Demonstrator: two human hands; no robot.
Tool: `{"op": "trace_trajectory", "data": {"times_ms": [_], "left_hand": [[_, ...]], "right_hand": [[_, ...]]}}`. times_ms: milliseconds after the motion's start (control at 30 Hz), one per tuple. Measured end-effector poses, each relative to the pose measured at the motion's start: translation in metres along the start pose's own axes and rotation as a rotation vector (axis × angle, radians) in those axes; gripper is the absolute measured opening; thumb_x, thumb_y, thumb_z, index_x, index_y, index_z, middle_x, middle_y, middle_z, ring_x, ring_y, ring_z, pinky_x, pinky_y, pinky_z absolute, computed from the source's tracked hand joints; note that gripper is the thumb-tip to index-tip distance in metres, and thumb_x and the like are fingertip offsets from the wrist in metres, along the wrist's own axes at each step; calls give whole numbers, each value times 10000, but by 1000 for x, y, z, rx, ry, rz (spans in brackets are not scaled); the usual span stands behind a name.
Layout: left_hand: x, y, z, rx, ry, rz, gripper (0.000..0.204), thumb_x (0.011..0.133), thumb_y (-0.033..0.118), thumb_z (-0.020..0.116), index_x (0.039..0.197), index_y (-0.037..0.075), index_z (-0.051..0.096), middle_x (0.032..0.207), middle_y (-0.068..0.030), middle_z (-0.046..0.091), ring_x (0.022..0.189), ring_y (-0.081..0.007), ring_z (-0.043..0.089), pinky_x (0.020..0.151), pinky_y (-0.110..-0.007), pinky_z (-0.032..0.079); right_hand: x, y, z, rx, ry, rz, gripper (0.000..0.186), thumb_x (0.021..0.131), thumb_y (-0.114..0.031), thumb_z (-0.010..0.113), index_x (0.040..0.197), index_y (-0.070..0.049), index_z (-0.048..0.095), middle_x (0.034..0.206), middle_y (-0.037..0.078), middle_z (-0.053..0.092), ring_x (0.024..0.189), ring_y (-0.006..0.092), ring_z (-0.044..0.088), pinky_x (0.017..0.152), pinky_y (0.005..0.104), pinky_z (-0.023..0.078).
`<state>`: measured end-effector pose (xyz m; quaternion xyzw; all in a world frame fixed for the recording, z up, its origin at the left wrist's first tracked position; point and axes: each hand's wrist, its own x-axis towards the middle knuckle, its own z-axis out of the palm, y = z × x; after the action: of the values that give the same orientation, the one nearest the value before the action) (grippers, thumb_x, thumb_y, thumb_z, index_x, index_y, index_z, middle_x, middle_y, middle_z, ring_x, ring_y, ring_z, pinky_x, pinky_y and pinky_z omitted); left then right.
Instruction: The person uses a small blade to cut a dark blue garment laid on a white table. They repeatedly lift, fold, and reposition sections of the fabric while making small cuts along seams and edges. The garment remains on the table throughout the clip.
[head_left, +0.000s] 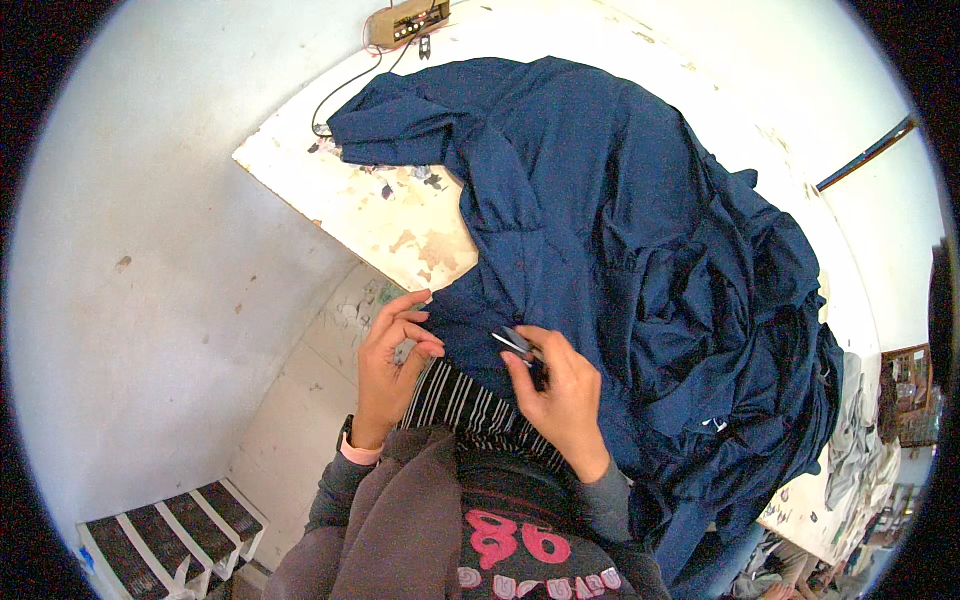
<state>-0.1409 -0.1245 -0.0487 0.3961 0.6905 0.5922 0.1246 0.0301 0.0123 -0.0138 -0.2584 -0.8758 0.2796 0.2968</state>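
A large navy blue garment [570, 170] lies bunched over the table, with gathered folds and a sleeve-like part at the far left. My right hand [565, 390] is closed around a small pair of thread snips [512, 341], their pale blades pointing left above the cloth. Beside the garment's near left edge is my left hand [390, 350], its fingers bent and apart, with no object visible between them. Whether its fingertips touch the cloth I cannot tell.
The white table [430, 225] has worn patches and dark scraps on its left corner. A brown box with cables [408, 24] stands at the far edge. Slatted white-and-dark units [180, 540] sit low at left. Grey cloths [855, 440] lie at right.
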Motion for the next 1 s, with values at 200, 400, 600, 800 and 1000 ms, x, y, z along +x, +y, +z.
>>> {"op": "trace_trajectory", "data": {"times_ms": [200,400,600,800,1000], "left_hand": [[1,-1,0,-16,1,22,155,890,181,756,837,42,713,1399,-143,595,1166,-298,608,1013,-415,481],[0,-3,0,-19,-5,14,157,886,190,763,843,48,713,1385,-139,596,1155,-290,604,1009,-414,478],[-1,-18,-10,-23,63,43,142,875,179,775,906,58,707,1344,-139,606,1125,-273,605,1000,-406,468],[7,-33,-30,56,432,-179,400,952,219,748,1280,66,578,1289,-105,619,1098,-211,602,970,-375,482],[-23,-56,-13,-421,-194,-621,413,977,222,744,1296,33,562,1184,-26,663,1036,-125,616,938,-297,503]], "right_hand": [[19,-3,37,-83,-29,-193,247,847,-157,801,1041,-64,679,876,97,735,670,263,701,599,355,516],[28,-7,54,-149,34,-279,192,886,-184,740,1026,-90,650,823,61,663,607,242,650,564,348,485],[27,-3,56,-238,-64,-239,191,881,-187,745,1015,-90,651,817,63,687,603,258,661,584,365,502],[11,4,33,297,70,130,177,960,-85,714,1112,-33,639,898,61,717,783,125,681,689,267,521],[-26,25,-19,705,153,349,261,1038,-127,595,1275,-41,529,948,24,600,649,22,439,527,174,335]]}}
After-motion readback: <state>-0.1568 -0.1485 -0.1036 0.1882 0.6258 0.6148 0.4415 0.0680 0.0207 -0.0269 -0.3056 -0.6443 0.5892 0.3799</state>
